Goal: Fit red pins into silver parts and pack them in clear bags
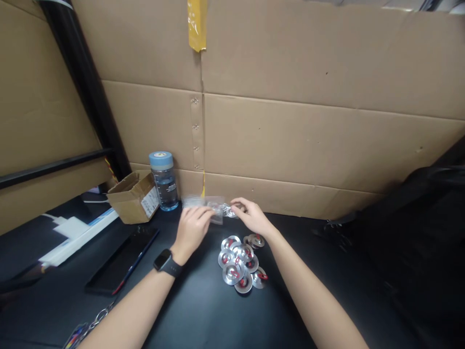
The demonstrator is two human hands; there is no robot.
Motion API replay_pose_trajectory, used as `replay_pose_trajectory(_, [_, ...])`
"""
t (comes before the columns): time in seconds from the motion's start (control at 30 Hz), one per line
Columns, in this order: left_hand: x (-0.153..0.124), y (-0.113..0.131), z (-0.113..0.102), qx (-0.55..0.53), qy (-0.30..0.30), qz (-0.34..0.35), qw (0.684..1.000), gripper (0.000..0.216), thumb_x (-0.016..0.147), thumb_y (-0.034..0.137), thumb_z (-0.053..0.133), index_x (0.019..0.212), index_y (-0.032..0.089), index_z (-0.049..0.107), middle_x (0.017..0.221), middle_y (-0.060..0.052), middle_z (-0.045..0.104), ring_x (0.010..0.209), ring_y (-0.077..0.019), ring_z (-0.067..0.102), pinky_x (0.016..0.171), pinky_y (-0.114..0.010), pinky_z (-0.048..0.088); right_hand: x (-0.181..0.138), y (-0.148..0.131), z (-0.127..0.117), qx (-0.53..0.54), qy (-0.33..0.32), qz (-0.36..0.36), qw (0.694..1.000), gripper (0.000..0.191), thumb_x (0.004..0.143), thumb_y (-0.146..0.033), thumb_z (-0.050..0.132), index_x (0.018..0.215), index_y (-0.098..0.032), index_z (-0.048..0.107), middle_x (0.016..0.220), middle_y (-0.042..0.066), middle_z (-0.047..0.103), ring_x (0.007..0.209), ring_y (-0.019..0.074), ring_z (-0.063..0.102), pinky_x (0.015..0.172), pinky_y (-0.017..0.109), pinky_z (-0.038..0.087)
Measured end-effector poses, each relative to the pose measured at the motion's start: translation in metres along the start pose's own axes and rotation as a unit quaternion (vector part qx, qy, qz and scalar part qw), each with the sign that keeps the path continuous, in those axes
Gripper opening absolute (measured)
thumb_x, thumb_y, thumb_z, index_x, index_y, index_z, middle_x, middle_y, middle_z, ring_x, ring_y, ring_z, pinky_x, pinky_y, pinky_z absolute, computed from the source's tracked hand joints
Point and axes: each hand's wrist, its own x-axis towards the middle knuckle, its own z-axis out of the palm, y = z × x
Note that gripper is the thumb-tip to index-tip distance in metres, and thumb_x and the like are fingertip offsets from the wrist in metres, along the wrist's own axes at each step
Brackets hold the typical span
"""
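Observation:
My left hand (pixel 192 228) wears a black watch and pinches a small clear plastic bag (pixel 210 206) held above the black table (pixel 203 310). My right hand (pixel 250 215) is closed on a small silver disc (pixel 230 212) at the bag's right end. Just below both hands lies a pile of several silver discs with red centres (pixel 240 264) on the table. The fingertips of both hands are partly hidden by the bag.
A water bottle with a blue lid (pixel 164 181) and a small open cardboard box (pixel 134 196) stand at the back left. A dark phone with a pen (pixel 121 261) lies left. Cardboard walls (pixel 308 135) close the back. Dark plastic (pixel 417 228) fills the right.

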Motion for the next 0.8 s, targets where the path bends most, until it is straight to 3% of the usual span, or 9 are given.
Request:
replay_pose_trajectory(0.07, [-0.002,-0.018,0.003,0.043,-0.023,-0.071,0.996,0.024,0.098,0.016,0.051,0.11,0.022,0.071,0.116,-0.009,0.074,0.105,-0.0274,0.064,0.086,-0.041,0.036,0.0,0.012,0.007,-0.115,-0.028,-0.016,0.993,0.034,0.095,-0.03,0.057,0.127,-0.02,0.064,0.132,0.013,0.066,0.113,0.0244,0.065,0.1,0.041,0.049])
replay_pose_trajectory(0.13, [-0.007,-0.033,0.01,0.07,-0.065,-0.127,0.987,0.026,0.096,0.015,0.05,0.109,0.023,0.071,0.117,-0.009,0.073,0.106,-0.0286,0.064,0.087,-0.043,0.036,-0.001,0.024,0.014,-0.202,-0.071,0.002,0.977,0.049,0.093,-0.024,0.058,0.141,-0.021,0.056,0.151,0.014,0.052,0.137,0.0299,0.049,0.112,0.049,0.038])
replay_pose_trajectory(0.23, [-0.014,-0.046,0.022,0.082,-0.14,-0.176,0.971,0.027,0.095,0.02,0.051,0.114,0.022,0.069,0.126,-0.01,0.07,0.113,-0.0307,0.062,0.09,-0.045,0.037,-0.001,0.038,0.02,-0.264,-0.123,0.053,0.955,0.061,0.094,-0.024,0.056,0.153,-0.027,0.042,0.162,0.012,0.039,0.147,0.032,0.037,0.113,0.056,0.033])
replay_pose_trajectory(0.3, [-0.018,-0.048,0.03,0.077,-0.184,-0.189,0.962,0.028,0.097,0.025,0.05,0.119,0.023,0.067,0.131,-0.01,0.067,0.116,-0.0311,0.061,0.092,-0.047,0.037,-0.002,0.043,0.021,-0.281,-0.134,0.059,0.948,0.06,0.094,-0.025,0.057,0.152,-0.028,0.044,0.159,0.012,0.043,0.144,0.0322,0.04,0.11,0.055,0.034])
replay_pose_trajectory(0.4, [-0.02,-0.048,0.035,0.075,-0.21,-0.201,0.954,0.031,0.099,0.028,0.047,0.125,0.024,0.064,0.136,-0.011,0.064,0.121,-0.0314,0.058,0.096,-0.049,0.036,-0.002,0.046,0.018,-0.302,-0.103,0.058,0.946,0.047,0.09,-0.025,0.065,0.136,-0.025,0.06,0.141,0.012,0.06,0.128,0.0321,0.054,0.105,0.049,0.038])
replay_pose_trajectory(0.53, [-0.018,-0.044,0.029,0.085,-0.197,-0.198,0.957,0.035,0.096,0.028,0.051,0.127,0.021,0.063,0.139,-0.014,0.061,0.125,-0.0337,0.054,0.098,-0.05,0.038,0.0,0.05,0.009,-0.292,-0.069,0.057,0.952,0.026,0.088,-0.014,0.063,0.112,-0.018,0.071,0.116,0.012,0.071,0.109,0.0259,0.065,0.096,0.036,0.045])
replay_pose_trajectory(0.63, [-0.014,-0.035,0.021,0.069,-0.167,-0.188,0.965,0.036,0.093,0.027,0.054,0.127,0.018,0.063,0.133,-0.016,0.062,0.123,-0.0353,0.054,0.1,-0.052,0.038,0.003,0.051,-0.001,-0.271,-0.052,0.052,0.96,0.025,0.09,-0.011,0.058,0.11,-0.018,0.072,0.112,0.01,0.074,0.106,0.0224,0.068,0.094,0.031,0.047])
replay_pose_trajectory(0.73, [-0.007,-0.019,0.017,-0.06,-0.126,-0.179,0.974,0.03,0.096,0.031,0.053,0.121,0.02,0.065,0.125,-0.014,0.066,0.121,-0.0325,0.057,0.103,-0.051,0.039,0.006,0.04,-0.017,-0.203,-0.024,0.031,0.978,0.023,0.093,-0.015,0.057,0.11,-0.019,0.072,0.106,0.007,0.076,0.098,0.0199,0.07,0.09,0.029,0.05])
replay_pose_trajectory(0.8, [-0.004,-0.004,0.019,-0.234,-0.097,-0.181,0.95,0.029,0.1,0.037,0.051,0.121,0.022,0.063,0.123,-0.011,0.067,0.118,-0.027,0.06,0.102,-0.045,0.044,0.005,0.024,-0.029,-0.128,-0.032,0.015,0.991,0.02,0.091,-0.019,0.061,0.107,-0.019,0.073,0.098,0.005,0.077,0.086,0.0189,0.071,0.082,0.029,0.052])
